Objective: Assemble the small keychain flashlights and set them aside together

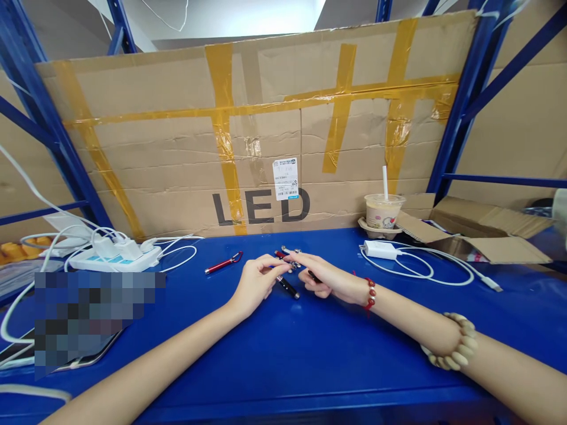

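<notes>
My left hand [256,285] is closed in a pinch, its thumb and fingertips pressed together above the small parts. Whatever it grips is too small to make out. Just beside those fingers lies a slim black metal tube [289,288] with silver ends, like a penlight. My right hand [319,275] curls its lower fingers around a short black piece [313,276], while its index finger reaches toward the left fingertips. Several small silver parts [293,267] and a red piece [280,254] are partly hidden behind the hands. To the left, a red penlight-like tube [224,263] with a clip rests on the blue tabletop [283,360].
A white power strip [115,257] with plugs and cables is at left, near a pixelated area. On the right are a white charger [381,249] with its cable, a drink cup [383,211] and an open cardboard box [476,227]. A large taped cardboard panel [177,159] stands behind.
</notes>
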A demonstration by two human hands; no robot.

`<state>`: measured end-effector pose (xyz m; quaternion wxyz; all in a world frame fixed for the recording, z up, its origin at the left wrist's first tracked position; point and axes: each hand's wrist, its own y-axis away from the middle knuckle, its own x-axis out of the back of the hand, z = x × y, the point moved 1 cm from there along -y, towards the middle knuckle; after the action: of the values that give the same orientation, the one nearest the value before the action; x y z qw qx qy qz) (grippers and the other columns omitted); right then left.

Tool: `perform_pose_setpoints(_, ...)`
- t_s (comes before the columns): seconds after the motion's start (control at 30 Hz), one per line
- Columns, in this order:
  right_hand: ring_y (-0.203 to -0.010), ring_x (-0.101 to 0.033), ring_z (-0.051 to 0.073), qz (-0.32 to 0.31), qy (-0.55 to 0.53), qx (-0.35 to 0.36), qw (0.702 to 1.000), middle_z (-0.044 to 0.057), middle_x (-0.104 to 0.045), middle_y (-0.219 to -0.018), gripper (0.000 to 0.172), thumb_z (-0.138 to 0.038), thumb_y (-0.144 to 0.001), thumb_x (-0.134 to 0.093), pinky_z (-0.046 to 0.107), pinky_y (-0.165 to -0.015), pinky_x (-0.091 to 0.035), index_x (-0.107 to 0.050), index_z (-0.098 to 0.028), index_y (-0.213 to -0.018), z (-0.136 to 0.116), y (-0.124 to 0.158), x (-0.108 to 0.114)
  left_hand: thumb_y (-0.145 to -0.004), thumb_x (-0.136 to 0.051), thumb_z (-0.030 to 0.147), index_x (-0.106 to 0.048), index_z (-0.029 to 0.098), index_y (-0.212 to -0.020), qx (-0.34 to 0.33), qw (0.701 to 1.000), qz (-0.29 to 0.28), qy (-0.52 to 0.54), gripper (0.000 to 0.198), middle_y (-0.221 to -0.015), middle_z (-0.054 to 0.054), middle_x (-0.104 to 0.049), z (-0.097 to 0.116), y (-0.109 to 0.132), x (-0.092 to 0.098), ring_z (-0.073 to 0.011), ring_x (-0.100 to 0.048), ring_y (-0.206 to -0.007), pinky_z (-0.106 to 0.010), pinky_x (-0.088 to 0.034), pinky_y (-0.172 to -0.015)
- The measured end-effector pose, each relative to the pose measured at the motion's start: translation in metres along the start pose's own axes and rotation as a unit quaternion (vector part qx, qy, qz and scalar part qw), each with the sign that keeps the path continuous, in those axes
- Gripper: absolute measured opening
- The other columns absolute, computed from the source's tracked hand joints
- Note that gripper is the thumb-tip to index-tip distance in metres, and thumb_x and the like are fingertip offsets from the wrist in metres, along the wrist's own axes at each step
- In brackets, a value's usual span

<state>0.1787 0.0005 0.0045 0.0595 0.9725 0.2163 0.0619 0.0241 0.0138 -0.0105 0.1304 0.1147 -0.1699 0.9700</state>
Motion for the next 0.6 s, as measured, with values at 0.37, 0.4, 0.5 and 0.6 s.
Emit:
perform_pose_setpoints(0.37, -0.065, -0.053, 0.008, 0.028, 0.334, 0.219, 0.916, 0.003, -0.055, -0.092, 0.039, -0.012, -0.064, -0.056, 0.024, -0.066, -0.045, -0.057, -0.015, -0.103, 0.014, -0.012, 0.034, -0.066, -0.060, 0.018, -0.059, 0.013, -0.091, -0.050, 0.998, 0.041, -0.020, 0.026, -0.077, 0.000, -0.053, 0.002, -0.002, 0.004, -0.0028, -0.039, -0.050, -0.015, -0.034, -0.047)
perform_pose_setpoints(0.4, -0.068, -0.054, 0.008, 0.024, 0.329, 0.235, 0.914, 0.004, -0.054, -0.096, 0.040, -0.011, -0.064, -0.056, 0.023, -0.067, -0.046, -0.057, -0.016, -0.103, 0.014, -0.011, 0.033, -0.066, -0.059, 0.019, -0.059, 0.013, -0.094, -0.042, 0.998, 0.037, -0.010, 0.028, -0.078, -0.001, -0.054, 0.003, -0.002, 0.004, -0.0029, -0.039, -0.049, -0.016, -0.034, -0.046)
perform_pose_setpoints(0.5, -0.079, -0.055, 0.012, 0.042, 0.338, 0.255, 0.905, 0.006, -0.054, -0.098, 0.039, -0.011, -0.062, -0.058, 0.022, -0.064, -0.048, -0.060, -0.016, -0.100, 0.013, -0.012, 0.032, -0.069, -0.059, 0.026, -0.060, 0.010, -0.099, -0.011, 0.999, 0.035, 0.003, 0.035, -0.081, -0.005, -0.061, 0.004, -0.003, 0.004, -0.0036, -0.039, -0.044, -0.019, -0.034, -0.044)
perform_pose_setpoints(0.6, -0.083, -0.056, 0.014, 0.052, 0.333, 0.242, 0.910, 0.007, -0.054, -0.097, 0.040, -0.012, -0.062, -0.060, 0.021, -0.061, -0.049, -0.060, -0.016, -0.102, 0.012, -0.012, 0.036, -0.069, -0.060, 0.030, -0.058, 0.009, -0.107, 0.008, 0.999, 0.039, 0.005, 0.043, -0.093, -0.010, -0.063, 0.003, -0.003, 0.004, -0.0033, -0.039, -0.043, -0.021, -0.037, -0.046)
